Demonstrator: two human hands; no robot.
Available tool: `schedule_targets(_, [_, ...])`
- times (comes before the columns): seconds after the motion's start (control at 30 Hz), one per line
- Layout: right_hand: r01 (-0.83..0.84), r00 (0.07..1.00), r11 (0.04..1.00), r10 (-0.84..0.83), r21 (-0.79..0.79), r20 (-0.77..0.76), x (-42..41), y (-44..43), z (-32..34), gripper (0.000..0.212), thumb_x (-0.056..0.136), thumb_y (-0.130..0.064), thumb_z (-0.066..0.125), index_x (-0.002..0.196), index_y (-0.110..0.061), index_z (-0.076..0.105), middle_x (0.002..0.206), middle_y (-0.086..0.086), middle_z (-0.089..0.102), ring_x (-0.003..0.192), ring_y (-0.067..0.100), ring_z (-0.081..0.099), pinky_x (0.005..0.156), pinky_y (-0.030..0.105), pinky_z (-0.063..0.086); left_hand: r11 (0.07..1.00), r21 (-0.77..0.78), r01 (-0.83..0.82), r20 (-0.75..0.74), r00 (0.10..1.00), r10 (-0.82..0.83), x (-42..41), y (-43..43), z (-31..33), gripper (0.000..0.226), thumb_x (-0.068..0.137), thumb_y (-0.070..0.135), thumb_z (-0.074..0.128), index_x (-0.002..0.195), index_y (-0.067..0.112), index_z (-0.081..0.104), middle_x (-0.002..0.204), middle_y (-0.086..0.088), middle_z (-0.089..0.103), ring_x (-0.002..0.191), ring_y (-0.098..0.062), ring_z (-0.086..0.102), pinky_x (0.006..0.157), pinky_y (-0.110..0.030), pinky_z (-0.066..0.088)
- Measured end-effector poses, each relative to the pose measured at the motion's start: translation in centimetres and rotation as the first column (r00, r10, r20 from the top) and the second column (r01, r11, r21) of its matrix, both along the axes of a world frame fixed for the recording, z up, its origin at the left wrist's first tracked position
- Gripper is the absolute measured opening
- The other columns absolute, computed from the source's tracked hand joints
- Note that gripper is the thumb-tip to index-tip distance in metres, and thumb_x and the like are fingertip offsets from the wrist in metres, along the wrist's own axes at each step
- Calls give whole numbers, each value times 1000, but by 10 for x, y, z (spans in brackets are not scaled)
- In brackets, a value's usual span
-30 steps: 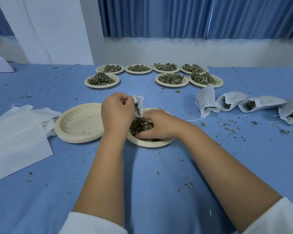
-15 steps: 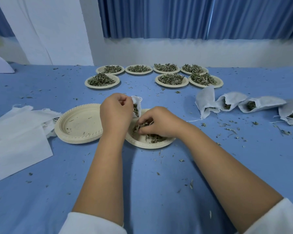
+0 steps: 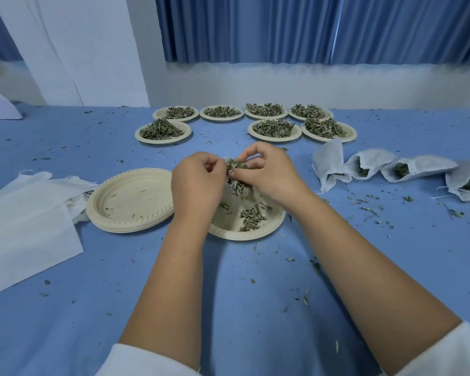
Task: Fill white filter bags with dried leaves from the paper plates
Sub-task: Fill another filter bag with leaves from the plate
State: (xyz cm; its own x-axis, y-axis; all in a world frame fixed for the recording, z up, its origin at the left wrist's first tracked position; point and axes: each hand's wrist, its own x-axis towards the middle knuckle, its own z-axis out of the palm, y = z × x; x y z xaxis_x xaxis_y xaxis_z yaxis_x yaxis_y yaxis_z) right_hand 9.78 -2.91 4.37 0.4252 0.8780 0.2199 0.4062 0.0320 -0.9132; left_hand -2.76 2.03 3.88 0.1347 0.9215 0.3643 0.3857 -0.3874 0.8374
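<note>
I'm gripping the small white filter bag (image 3: 226,160) in my left hand (image 3: 198,183), fingers curled round it, over the far edge of the near round beige paper plate (image 3: 244,236). My right hand (image 3: 269,172) is pinching a clump of dried green leaves (image 3: 238,173) at the bag's mouth, both hands touching there. A small leftover leaf pile (image 3: 251,218) is lying on that plate. A stack of empty beige plates (image 3: 130,204) is sitting just left, flat white bags (image 3: 27,221) beside it. Four more white bags (image 3: 418,168) are lying to my right, seven leaf-loaded plates (image 3: 274,128) at the back

A plain workroom: blue-covered table (image 3: 255,308), blue curtains (image 3: 255,28), paper plates (image 3: 163,141) of portioned leaves (image 3: 273,127).
</note>
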Motion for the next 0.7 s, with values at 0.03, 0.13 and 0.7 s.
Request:
schedule_targets(0.03, [13, 998, 1000, -13, -1, 60, -1, 1, -2, 25, 75, -14, 82, 84, -22, 61, 78, 2, 72, 64, 12, 62, 63, 24, 49, 1000, 2, 7, -6, 1000, -7, 0, 0, 0, 15, 89, 23, 61, 83, 19, 74, 78, 7, 70, 78, -11, 64, 67, -24, 45])
schedule_targets(0.13, [53, 966, 999, -49, -5, 255, 1, 3, -6, 23, 75, -13, 80, 80, -25, 62, 80, -6, 66, 67, 2, 56, 65, 19, 47, 1000, 12, 25, -18, 1000, -25, -1, 0, 1, 16, 89, 22, 61, 78, 21, 72, 73, 10, 69, 73, -8, 62, 61, -18, 42])
schedule_targets(0.7, [8, 998, 998, -4, -61, 67, 3, 1, -1, 21, 89, -6, 64, 97, -21, 76, 94, 1, 75, 82, 24, 70, 88, 47, 56, 998, 23, 58, -91, 994, -56, 1, -2, -2, 18, 91, 24, 62, 75, 23, 71, 68, 12, 66, 74, -8, 63, 61, -17, 42])
